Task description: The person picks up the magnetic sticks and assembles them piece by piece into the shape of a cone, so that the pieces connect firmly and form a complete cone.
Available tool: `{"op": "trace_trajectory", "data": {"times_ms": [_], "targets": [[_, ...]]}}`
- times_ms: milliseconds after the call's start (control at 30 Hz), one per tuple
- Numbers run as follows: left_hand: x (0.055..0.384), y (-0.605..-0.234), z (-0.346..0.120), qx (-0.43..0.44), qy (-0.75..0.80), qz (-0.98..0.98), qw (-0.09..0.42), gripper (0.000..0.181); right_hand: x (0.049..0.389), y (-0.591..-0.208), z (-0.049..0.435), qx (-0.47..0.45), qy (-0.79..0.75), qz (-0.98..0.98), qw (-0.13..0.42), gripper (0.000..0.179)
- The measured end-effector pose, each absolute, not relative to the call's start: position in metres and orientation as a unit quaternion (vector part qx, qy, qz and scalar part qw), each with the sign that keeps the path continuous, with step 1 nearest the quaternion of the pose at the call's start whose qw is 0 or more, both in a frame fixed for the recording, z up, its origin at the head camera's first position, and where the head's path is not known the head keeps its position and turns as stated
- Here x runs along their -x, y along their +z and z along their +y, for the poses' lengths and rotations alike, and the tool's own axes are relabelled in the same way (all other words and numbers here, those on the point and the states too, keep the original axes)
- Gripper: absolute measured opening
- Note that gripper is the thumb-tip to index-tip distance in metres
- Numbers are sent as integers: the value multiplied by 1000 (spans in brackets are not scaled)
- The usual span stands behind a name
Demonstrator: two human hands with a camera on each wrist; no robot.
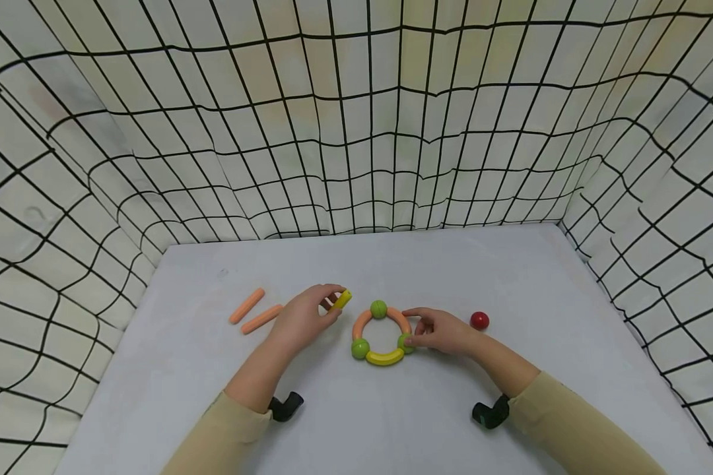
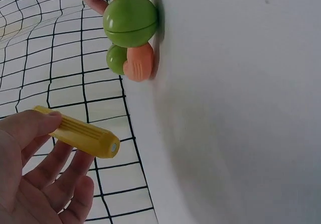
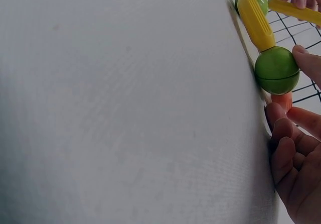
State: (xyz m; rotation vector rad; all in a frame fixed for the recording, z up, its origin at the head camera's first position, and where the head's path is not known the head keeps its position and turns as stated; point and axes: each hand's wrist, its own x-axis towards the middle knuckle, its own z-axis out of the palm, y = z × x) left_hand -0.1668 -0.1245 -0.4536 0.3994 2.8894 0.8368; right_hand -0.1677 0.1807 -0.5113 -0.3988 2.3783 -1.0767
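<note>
under the left hand [image 1: 303, 316] and the right hand [image 1: 442, 330] the pale bench [image 1: 380, 415] stretches out. the hands are well apart, with a ring [image 1: 362, 322] lying flat between them, built of two orange curves [image 1: 400, 320], a yellow curve [image 1: 385, 358] and three green balls [image 1: 379, 309]. the right hand is the nearer to it and grips its right side, thumb on one green ball and a finger on the orange curve there, the other fingers bent in. on the outer side of the left hand lie two orange sticks, the first [image 1: 247, 305] a little way off and the second [image 1: 263, 319] right beside the hand.

off the bench, pinched between the left thumb and fingers, is a yellow stick [image 2: 85, 134]. the ring lies to its right, on the right hand's side, and below it. the stick's long axis is tilted: the raised end leans toward the right hand's side, the lower end hangs free. i judge that tilt against the flat ring to be the relation that counts. outside the right hand, apart from it, sits a red ball [image 1: 479, 320].
</note>
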Motion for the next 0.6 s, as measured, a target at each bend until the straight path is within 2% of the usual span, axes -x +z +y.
{"op": "trace_trajectory", "data": {"times_ms": [200, 600], "targets": [[172, -455, -106, -139, 330, 933, 29, 43, 167, -511, 180, 142, -393, 874, 249, 67], [175, -464, -79, -180, 385, 905, 22, 38, 168, -514, 182, 140, -401, 871, 247, 67]]}}
